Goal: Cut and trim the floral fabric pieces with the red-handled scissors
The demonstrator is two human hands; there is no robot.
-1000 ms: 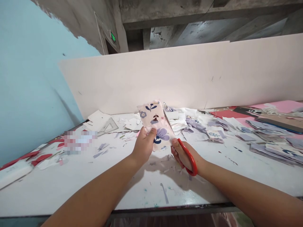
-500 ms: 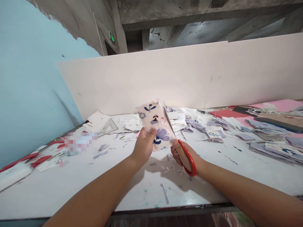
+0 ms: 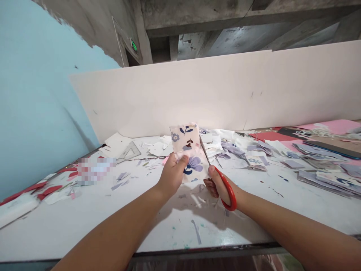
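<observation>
My left hand (image 3: 172,171) pinches a pale pink piece of fabric (image 3: 184,142) printed with purple, blue and dark red flowers. Its thumb lies on top of the printed side, and the fingers behind are hidden. In my right hand (image 3: 218,184) is a pair of scissors (image 3: 230,197) with red handles, the fingers wrapped through the loops. The scissor blades point up and away along the right edge of the fabric, touching or very close to it. Both hands are raised a little above the white table (image 3: 158,229).
Paper and fabric scraps (image 3: 225,148) lie along the back. A clear set square (image 3: 130,151) sits at the back left, red scraps (image 3: 49,192) at the far left. Cut pieces (image 3: 327,182) are stacked at the right, near a brown board (image 3: 335,146). A pale panel (image 3: 180,94) stands behind.
The fabric has tipped more upright and shifted slightly right and down. My right hand and the scissors have moved a little to the right, with the blades still along the fabric's right edge.
</observation>
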